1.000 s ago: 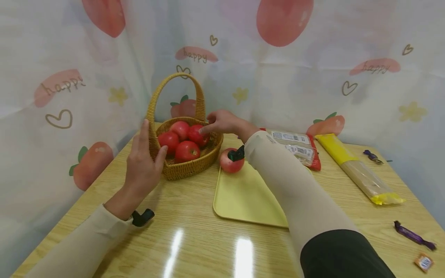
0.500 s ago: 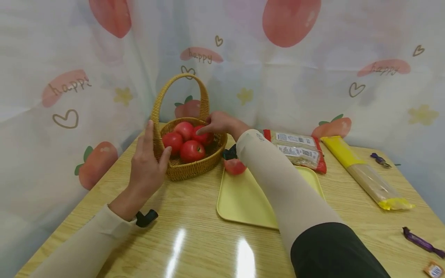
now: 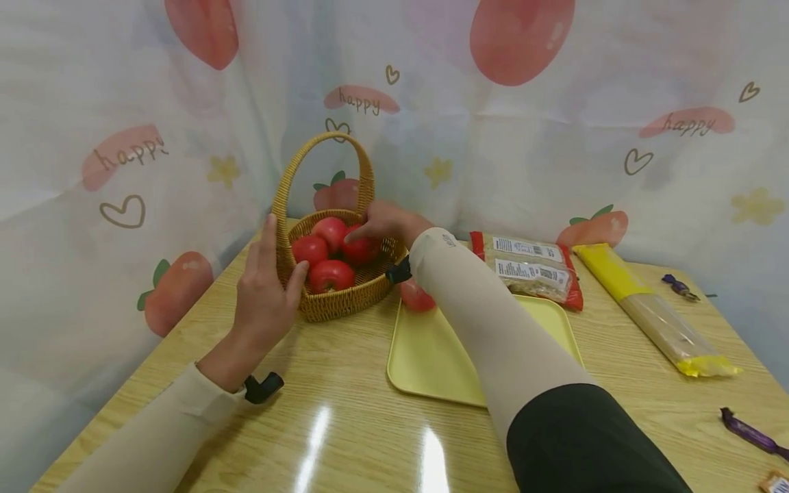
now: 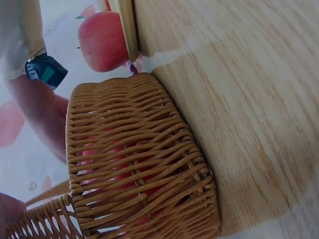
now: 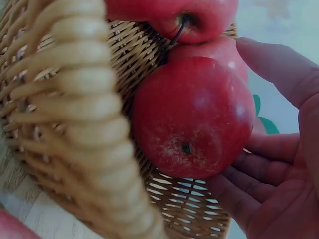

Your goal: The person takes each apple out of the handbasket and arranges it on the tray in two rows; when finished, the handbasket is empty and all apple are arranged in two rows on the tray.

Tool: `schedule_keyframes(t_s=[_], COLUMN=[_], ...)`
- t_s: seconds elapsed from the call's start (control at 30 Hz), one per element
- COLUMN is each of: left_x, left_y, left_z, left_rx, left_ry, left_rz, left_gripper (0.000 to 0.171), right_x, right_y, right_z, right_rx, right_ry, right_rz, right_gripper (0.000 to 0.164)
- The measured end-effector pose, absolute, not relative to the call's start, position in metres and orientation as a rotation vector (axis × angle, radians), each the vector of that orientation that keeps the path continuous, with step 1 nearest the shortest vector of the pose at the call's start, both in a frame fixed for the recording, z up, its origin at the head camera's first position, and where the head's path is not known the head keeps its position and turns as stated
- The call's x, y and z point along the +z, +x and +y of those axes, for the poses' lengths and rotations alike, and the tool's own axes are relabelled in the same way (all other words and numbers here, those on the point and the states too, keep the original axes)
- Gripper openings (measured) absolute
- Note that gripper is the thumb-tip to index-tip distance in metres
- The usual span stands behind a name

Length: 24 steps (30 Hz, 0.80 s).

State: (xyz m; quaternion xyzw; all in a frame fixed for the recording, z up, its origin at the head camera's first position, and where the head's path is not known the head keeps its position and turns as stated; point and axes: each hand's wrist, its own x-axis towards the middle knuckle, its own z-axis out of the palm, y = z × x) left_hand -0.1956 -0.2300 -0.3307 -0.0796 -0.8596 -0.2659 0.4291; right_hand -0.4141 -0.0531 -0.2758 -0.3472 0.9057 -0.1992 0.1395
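Observation:
A wicker basket (image 3: 345,303) with a tall handle stands at the back left, several red apples inside. My left hand (image 3: 264,294) rests against its left side, fingers straight and pointing up. Over the basket's right side, my right hand (image 3: 390,223) touches a red apple (image 5: 192,119). In the right wrist view its fingers lie along the apple's side, and the thumb stands away from that apple. Another apple (image 3: 333,276) lies in front of it, its dimple turned forward. One more apple (image 3: 417,297), partly hidden by my right sleeve, sits at the tray's back left corner.
The yellow tray (image 3: 431,363) lies right of the basket, under my right forearm. Behind it is a red-edged food packet (image 3: 527,263). Further right are a long yellow-ended packet (image 3: 656,318) and wrapped sweets (image 3: 748,431). A printed curtain hangs behind the table.
The front apple in the basket has rolled slightly left and turned its dimple forward. My right forearm has shifted a little left, and my right hand stays at the same apple. The view has drifted slightly.

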Motion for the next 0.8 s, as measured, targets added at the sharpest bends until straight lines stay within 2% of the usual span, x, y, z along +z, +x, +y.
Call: schedule_keyframes(t_s=[0.8], left_x=[-0.331], left_y=[-0.195], left_z=[-0.230], left_rx=[-0.634], left_ry=[-0.203], left_rz=[-2.146], left_gripper=[0.085], right_x=[-0.275], right_y=[-0.415], right_z=[-0.073], right_rx=[-0.313], right_ry=[-0.986], right_rz=[2.566], right_gripper=[0.035])
